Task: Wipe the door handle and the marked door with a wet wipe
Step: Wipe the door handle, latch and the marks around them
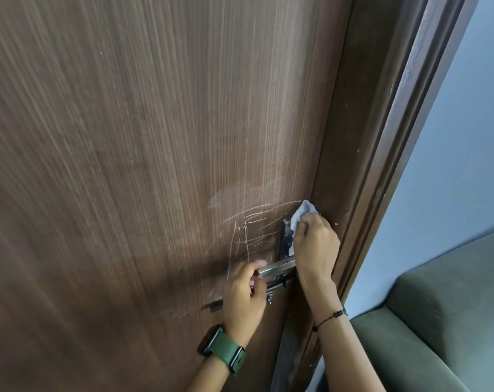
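A brown wood-grain door (pixel 144 142) fills the view. White chalk-like scribbles (pixel 251 233) mark it just left of the lock. A metal lever handle (pixel 277 267) sticks out from a steel back plate (pixel 285 236). My left hand (pixel 244 292), with a green watch on the wrist, grips the free end of the lever. My right hand (pixel 315 247) holds a crumpled white wet wipe (pixel 302 212) and presses it against the upper part of the back plate. Most of the wipe is hidden under my fingers.
A sliding bolt latch (pixel 271 292) sits below the handle. The dark door frame (pixel 376 165) runs along the right, with a pale blue wall (pixel 452 154) beyond it. A grey-green sofa (pixel 438 321) stands at the lower right. A smeared patch (pixel 231 198) shows above the scribbles.
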The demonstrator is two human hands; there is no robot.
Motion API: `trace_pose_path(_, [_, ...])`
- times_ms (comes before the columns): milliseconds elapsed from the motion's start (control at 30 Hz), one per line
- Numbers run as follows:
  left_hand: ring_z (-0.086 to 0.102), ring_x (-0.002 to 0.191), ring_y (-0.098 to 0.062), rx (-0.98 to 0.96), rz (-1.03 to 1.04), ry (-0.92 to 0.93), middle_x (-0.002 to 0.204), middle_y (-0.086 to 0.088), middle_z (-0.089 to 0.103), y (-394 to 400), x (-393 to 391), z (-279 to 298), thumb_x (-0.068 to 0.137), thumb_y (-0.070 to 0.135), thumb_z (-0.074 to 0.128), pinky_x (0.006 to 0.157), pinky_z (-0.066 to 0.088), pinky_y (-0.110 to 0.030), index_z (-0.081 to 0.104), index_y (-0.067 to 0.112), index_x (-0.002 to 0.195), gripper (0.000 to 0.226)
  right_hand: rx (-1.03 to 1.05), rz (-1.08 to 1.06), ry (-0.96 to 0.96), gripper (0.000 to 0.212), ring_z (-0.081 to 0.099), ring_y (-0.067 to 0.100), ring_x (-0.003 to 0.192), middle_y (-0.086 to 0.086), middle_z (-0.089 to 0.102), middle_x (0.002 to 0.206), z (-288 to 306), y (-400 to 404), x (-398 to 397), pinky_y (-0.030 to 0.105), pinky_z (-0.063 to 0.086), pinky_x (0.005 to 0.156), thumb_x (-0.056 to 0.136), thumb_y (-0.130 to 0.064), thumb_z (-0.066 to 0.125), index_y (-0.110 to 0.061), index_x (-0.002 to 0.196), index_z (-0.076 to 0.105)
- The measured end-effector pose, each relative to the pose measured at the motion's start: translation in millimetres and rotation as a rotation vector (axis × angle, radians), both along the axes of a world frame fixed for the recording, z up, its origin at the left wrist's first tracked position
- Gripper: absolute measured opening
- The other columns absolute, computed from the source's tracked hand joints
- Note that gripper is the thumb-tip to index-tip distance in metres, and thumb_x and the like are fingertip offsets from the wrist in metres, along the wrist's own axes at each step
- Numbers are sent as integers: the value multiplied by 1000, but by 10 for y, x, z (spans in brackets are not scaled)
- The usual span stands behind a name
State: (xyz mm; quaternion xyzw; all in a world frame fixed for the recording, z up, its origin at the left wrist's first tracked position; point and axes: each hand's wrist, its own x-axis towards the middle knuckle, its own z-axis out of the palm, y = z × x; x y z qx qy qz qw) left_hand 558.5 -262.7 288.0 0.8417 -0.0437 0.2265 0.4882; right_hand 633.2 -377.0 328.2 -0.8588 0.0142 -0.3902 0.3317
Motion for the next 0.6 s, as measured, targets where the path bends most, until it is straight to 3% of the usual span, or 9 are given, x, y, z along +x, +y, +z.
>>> trace_pose_path(67, [54, 70, -8, 18, 6, -13, 105, 3, 62, -8, -6, -6, 84, -1, 49, 60, 40, -4, 59, 17, 108, 31, -83, -7, 86, 25, 67, 35, 74, 19, 70, 92, -116, 20, -70, 31, 46, 57, 91, -7, 46, 3, 109, 61])
trace_pose_path(133, [55, 73, -7, 32, 6, -28, 104, 2, 62, -5, -4, -17, 83, -1, 50, 61, 40, -4, 59, 16, 108, 32, -134, -29, 177, 27, 67, 36, 78, 17, 71, 95, -198, -13, -103, 32, 44, 58, 93, -11, 45, -3, 116, 56])
trace_pose_path(300, [59, 81, -11, 1, -1, -12, 104, 0, 61, -11, 15, -20, 83, -2, 49, 66, 43, -7, 59, 16, 108, 32, -167, -32, -3, 9, 64, 31, 59, 11, 69, 74, 34, -13, -50, 23, 33, 48, 85, -5, 58, -6, 94, 60])
trace_pose_path(433, [57, 80, -11, 20, -4, -30, 100, -1, 61, -4, 18, -45, 82, -3, 50, 66, 43, -12, 59, 15, 108, 33, -301, 103, 63, 7, 60, 31, 72, 12, 67, 74, -141, 37, -122, 29, 39, 48, 75, 2, 65, -3, 75, 59])
trace_pose_path(600, [57, 78, -13, 4, -3, -27, 98, -2, 60, -17, 27, -44, 82, -3, 50, 68, 46, -17, 59, 14, 108, 33, -288, 145, -11, 11, 60, 28, 74, 11, 67, 77, -82, -28, -15, 31, 48, 50, 75, 5, 65, -4, 77, 60])
